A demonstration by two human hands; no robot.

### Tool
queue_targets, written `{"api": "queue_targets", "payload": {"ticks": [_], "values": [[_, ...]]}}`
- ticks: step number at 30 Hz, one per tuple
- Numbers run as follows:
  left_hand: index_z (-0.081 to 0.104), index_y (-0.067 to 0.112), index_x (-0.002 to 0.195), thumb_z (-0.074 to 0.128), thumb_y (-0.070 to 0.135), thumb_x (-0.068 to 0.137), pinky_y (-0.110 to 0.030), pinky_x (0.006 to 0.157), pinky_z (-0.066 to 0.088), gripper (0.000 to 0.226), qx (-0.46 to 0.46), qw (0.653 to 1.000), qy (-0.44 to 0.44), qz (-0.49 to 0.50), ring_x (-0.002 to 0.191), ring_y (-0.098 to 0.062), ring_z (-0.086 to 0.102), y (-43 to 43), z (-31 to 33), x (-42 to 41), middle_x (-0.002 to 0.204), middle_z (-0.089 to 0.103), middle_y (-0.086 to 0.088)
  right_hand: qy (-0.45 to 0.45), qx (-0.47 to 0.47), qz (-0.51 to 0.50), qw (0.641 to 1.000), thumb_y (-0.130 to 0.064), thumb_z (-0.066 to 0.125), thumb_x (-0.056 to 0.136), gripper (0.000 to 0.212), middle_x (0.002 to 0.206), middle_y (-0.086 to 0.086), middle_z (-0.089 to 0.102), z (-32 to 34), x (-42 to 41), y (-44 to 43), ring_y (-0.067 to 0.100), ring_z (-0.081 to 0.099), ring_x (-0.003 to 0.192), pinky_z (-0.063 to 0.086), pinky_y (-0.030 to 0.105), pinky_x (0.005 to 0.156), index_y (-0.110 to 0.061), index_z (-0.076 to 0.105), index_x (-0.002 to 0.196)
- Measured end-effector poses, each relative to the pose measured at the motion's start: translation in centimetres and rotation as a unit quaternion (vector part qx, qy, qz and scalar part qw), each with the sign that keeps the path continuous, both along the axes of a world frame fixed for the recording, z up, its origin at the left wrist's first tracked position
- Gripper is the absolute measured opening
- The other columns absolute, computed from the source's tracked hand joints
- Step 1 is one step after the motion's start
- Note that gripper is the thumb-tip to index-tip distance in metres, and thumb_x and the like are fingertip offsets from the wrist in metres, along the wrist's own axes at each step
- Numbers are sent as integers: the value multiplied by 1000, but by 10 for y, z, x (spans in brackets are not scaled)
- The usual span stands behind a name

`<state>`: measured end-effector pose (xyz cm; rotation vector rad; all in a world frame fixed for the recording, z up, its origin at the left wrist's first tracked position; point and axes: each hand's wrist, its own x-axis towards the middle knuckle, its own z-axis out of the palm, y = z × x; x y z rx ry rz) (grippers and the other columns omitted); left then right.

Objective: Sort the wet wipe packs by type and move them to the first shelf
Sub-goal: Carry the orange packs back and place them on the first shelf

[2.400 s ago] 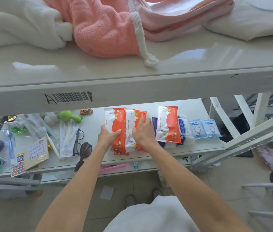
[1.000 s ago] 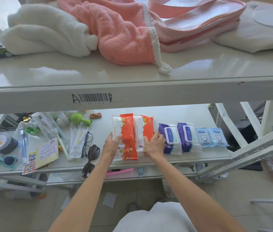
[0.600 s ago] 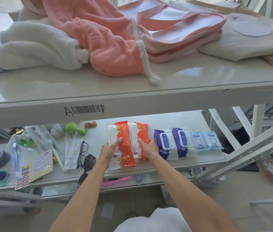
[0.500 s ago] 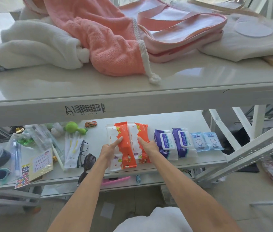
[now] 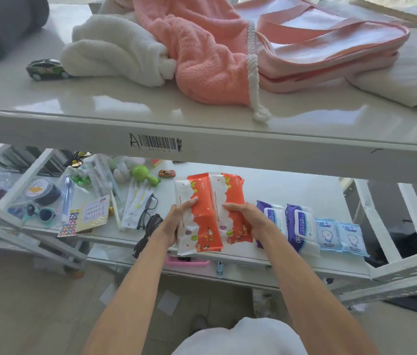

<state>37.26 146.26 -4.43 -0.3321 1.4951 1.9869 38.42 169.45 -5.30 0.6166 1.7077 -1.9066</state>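
Orange-and-white wet wipe packs are held side by side just above the front edge of the lower shelf (image 5: 279,190). My left hand (image 5: 179,221) grips the left orange pack (image 5: 197,201); another seems stacked beneath it. My right hand (image 5: 247,219) grips the right orange pack (image 5: 230,193). To the right on the shelf lie two purple-and-white packs (image 5: 300,224) and two small light-blue packs (image 5: 340,235). Above is the top shelf (image 5: 100,108), its front rail bearing a barcode label.
A white towel (image 5: 115,57), pink towel (image 5: 202,47), pink bag (image 5: 330,52) and toy car (image 5: 46,69) lie on the top shelf. Left on the lower shelf: glasses (image 5: 147,210), sunglasses (image 5: 39,213), a sticker card (image 5: 87,216), a green toy (image 5: 143,174).
Both hands have closed on the orange packs and lifted them toward me, off the shelf surface. The view has shifted so more of the top shelf's left side shows.
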Motion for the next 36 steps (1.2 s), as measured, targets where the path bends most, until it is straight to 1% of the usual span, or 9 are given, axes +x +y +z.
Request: {"api": "queue_targets", "payload": {"ticks": [4, 8, 14, 16, 20, 22, 24, 31, 36], "values": [[57, 2, 137, 57, 29, 104, -28, 56, 60, 43, 28, 998, 21, 55, 75, -23, 77, -2, 21, 37, 106, 72, -17, 36, -60, 87, 994, -21, 78, 89, 43, 120, 15, 72, 14, 7, 1, 34, 75, 104, 63, 49, 86, -18, 57, 127], [56, 5, 143, 66, 32, 98, -44, 80, 61, 53, 20, 988, 30, 149, 95, -33, 74, -18, 18, 93, 117, 72, -20, 33, -55, 169, 984, -18, 90, 74, 80, 131, 17, 65, 10, 20, -19, 39, 71, 113, 61, 57, 91, -20, 42, 138], [60, 7, 138, 63, 35, 93, -46, 94, 55, 53, 26, 949, -6, 314, 103, -36, 70, -51, 1, 215, 119, 70, -20, 23, -67, 309, 948, -32, 86, 82, 66, 124, 18, 67, 4, 63, -82, 31, 74, 96, 65, 46, 75, -19, 45, 131], [64, 8, 131, 62, 36, 92, -42, 88, 57, 49, 15, 927, -20, 373, 96, -32, 72, -65, -2, 256, 111, 73, -17, 26, -73, 347, 935, -33, 83, 84, 58, 116, 14, 71, 5, 80, -112, 28, 75, 91, 65, 41, 70, -19, 49, 129], [69, 12, 108, 52, 32, 102, -26, 59, 58, 27, -8, 888, -10, 459, 72, -20, 77, -85, 8, 328, 88, 79, -8, 21, -95, 435, 895, -29, 87, 81, 56, 114, 16, 74, 11, 123, -174, 35, 76, 95, 64, 51, 82, -14, 59, 128], [68, 13, 118, 54, 37, 101, -32, 70, 60, 32, -23, 873, -6, 487, 83, -23, 78, -100, 10, 360, 98, 80, -9, 22, -109, 465, 878, -21, 81, 88, 29, 106, 17, 75, 15, 147, -202, 32, 74, 87, 62, 50, 81, -15, 66, 112], [63, 12, 131, 59, 44, 97, -40, 83, 58, 47, -29, 856, 0, 515, 99, -30, 76, -117, 11, 389, 115, 76, -15, 21, -111, 489, 865, -21, 80, 88, 23, 110, 22, 75, 18, 168, -231, 36, 73, 89, 60, 57, 87, -15, 70, 108], [61, 15, 139, 65, 53, 91, -53, 101, 53, 61, -19, 813, 1, 582, 114, -39, 69, -196, 1, 464, 130, 69, -21, 10, -116, 537, 836, -26, 79, 90, 28, 120, 26, 72, 19, 234, -334, 46, 70, 109, 56, 65, 93, -20, 68, 114], [72, 17, 118, 65, 47, 91, -50, 102, 50, 41, -5, 813, -13, 582, 100, -33, 72, -270, 6, 500, 117, 75, -15, -6, -92, 570, 816, -28, 81, 87, 55, 129, 26, 68, 11, 256, -416, 47, 67, 116, 56, 62, 96, -14, 60, 135]]}}
